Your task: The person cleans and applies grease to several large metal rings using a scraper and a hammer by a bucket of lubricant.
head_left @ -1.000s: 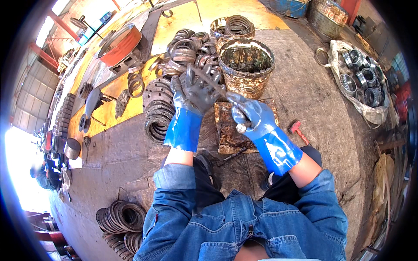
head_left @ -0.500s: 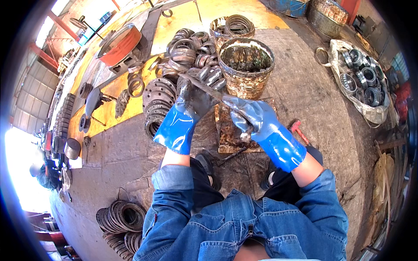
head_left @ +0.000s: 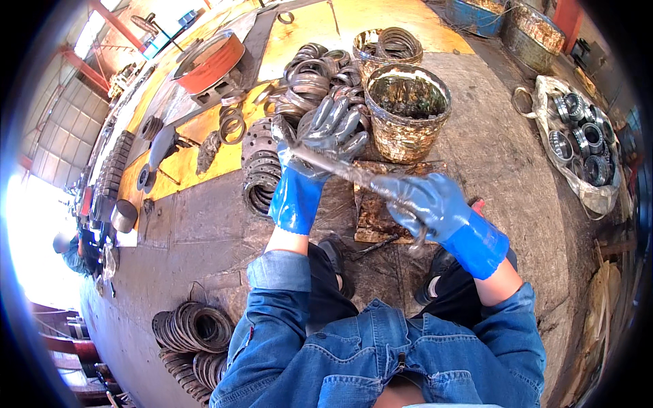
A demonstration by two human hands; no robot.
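Blue rubber gloves smeared with dark grease cover both my hands. My right hand [head_left: 428, 207] is wrapped round a long, flat, greasy stick-like tool [head_left: 333, 165], whose exact kind I cannot make out. The tool slants up and left, its far end across the palm of my left hand [head_left: 316, 146]. That hand is open, fingers spread. Below my right fist hangs a blurred dark end or lump. Beyond my left hand lies a heap of greasy metal rings [head_left: 309, 81]. A grease-coated bucket [head_left: 405, 139] with dark contents stands past my right hand.
Another bucket [head_left: 367, 64] behind holds rings. A white sack [head_left: 598, 197] of bearings lies at right. Stained board [head_left: 367, 228] lies between my feet and the near bucket. Stacked flanged rings [head_left: 262, 173] sit beside my left hand; more rings [head_left: 204, 326] lie lower left.
My left fingers have opened from around the tool and spread out. My right hand has shifted right and down with the tool. The whole view has swung slightly.
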